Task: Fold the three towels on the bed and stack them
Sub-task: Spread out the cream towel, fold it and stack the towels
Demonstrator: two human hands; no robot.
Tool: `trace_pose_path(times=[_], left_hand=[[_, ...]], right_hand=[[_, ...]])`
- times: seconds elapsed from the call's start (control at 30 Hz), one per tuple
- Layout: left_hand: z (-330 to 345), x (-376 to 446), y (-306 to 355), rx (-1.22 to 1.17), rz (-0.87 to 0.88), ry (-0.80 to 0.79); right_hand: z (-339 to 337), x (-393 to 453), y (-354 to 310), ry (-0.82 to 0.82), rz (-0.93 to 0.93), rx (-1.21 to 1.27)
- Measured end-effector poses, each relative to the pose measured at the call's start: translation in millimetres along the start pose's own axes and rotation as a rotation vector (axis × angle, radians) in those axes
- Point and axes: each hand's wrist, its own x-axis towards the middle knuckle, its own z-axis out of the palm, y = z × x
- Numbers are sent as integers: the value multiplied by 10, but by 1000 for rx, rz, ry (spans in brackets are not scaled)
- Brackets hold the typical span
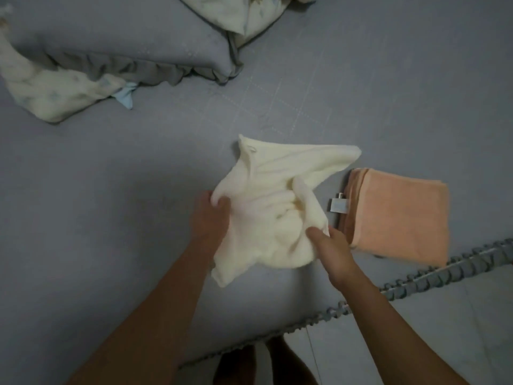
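Head view, looking down (close).

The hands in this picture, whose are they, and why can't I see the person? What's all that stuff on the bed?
The camera sits on the person's head and looks down, so you see only their arms and legs, as if through their own eyes. There is no robot here, just one picture from one camera. The left hand and the right hand each grip a side of a crumpled cream towel over the grey-blue bed. It is not folded yet. To its right lies a peach towel, already folded flat, with a small tag sticking out. At the far side of the bed sit a grey pillow and some bunched pale bedding.
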Motion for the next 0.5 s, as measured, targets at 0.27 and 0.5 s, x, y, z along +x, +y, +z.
trace_pose_path(times=[0.27, 0.5], left_hand=[[-1055, -117, -1178, -684, -258, 382], [-583, -697, -1612, -675, -535, -54]], right_hand=[[28, -205, 406, -52, 176, -133], [87, -562, 346, -132, -513, -464]])
